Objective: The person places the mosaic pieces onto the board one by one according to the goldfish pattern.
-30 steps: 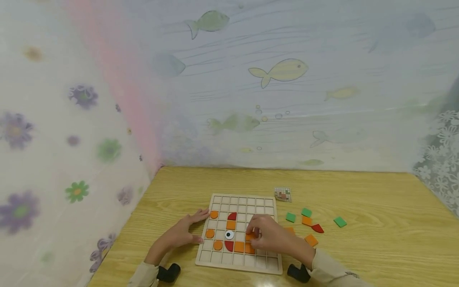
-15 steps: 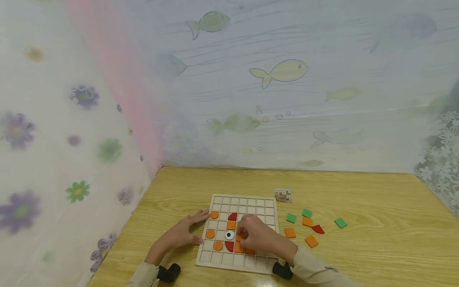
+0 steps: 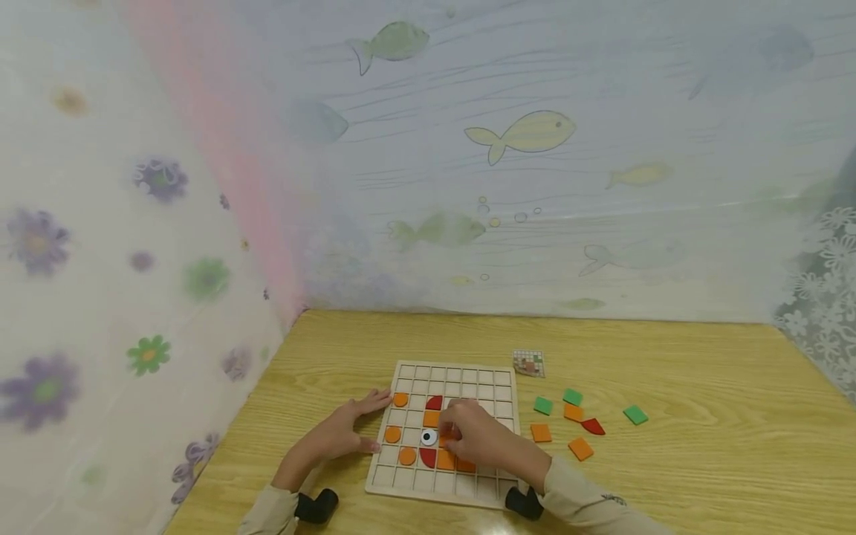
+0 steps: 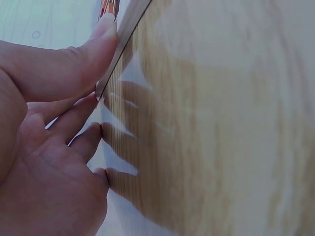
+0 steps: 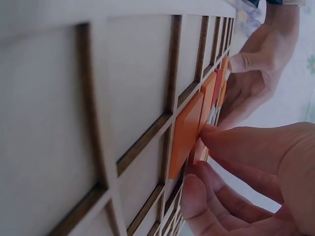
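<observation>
The right hand (image 3: 478, 435) is over the middle of the wooden grid board (image 3: 404, 481), its thumb and finger pinching an orange square tile (image 5: 200, 149), partly hidden by the fingers, within the grid just right of the eye tile (image 3: 429, 437). On the body side of that hand, two orange square pieces (image 3: 445, 461) sit side by side in the next row, with a red quarter-round tile (image 3: 428, 459) to their left. Past the eye tile, a little left of the right fingertips and farther from the body, lie an upper orange square (image 3: 432, 419) and, beyond it, another red quarter-round (image 3: 435, 403).

The left hand (image 3: 339, 431) is at the board's left edge, thumb and fingers spread apart and gripping nothing; the thumb touches the edge and fingertips touch the wood-grain table (image 3: 722, 461). Three orange round tiles (image 3: 407, 456) sit in cells between the two hands.

To the right of the right hand, off the board, are three loose orange squares (image 3: 580, 449), three green square tiles (image 3: 635, 414) and a red curved tile (image 3: 592, 426). Beyond that hand, near the board's far right corner, lies a small patterned card (image 3: 529, 363).
</observation>
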{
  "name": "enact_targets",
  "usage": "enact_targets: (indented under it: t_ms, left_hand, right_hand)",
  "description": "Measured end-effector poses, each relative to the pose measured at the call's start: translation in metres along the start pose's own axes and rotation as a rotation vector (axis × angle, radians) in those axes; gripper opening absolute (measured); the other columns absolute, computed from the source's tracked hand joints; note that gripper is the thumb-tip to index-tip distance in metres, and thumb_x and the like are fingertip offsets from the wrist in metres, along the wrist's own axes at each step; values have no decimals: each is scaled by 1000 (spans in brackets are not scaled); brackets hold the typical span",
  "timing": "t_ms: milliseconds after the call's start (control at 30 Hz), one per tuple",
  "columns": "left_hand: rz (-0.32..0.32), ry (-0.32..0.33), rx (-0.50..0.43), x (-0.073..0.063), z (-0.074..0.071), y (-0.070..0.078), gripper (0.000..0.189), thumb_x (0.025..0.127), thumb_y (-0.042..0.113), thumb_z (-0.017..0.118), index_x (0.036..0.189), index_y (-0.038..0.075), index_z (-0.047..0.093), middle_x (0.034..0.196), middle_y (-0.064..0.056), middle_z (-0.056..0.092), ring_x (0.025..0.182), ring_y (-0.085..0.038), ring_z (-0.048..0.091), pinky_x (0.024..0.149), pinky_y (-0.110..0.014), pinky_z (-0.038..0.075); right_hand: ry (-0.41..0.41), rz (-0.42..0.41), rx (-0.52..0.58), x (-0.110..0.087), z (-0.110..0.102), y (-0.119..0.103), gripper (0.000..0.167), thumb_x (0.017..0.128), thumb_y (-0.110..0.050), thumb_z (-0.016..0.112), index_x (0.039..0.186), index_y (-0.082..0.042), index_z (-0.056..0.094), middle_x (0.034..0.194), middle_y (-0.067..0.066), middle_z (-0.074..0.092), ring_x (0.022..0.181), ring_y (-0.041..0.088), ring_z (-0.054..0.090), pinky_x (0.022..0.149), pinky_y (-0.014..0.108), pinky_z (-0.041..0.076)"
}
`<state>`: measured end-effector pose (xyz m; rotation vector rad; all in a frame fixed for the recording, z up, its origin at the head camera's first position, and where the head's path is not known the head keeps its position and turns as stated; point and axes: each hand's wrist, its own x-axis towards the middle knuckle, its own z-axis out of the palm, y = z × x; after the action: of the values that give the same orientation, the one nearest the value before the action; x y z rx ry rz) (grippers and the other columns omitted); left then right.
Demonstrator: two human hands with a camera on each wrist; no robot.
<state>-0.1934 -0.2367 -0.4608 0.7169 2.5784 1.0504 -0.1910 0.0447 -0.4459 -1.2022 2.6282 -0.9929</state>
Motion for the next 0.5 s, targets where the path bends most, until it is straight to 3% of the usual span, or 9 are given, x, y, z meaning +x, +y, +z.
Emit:
enact_targets:
  t_ms: [500]
  left_hand:
    - [-11, 1, -16, 0, 1, 0, 77, 79, 16, 74, 146, 6, 37, 153, -13, 25, 141, -35, 15, 109, -63, 2]
  right_hand:
    - [-23, -7, 4, -24, -22, 9, 10, 79, -2, 68, 85, -9, 71, 85, -2, 61, 68, 3, 52, 61, 19, 48]
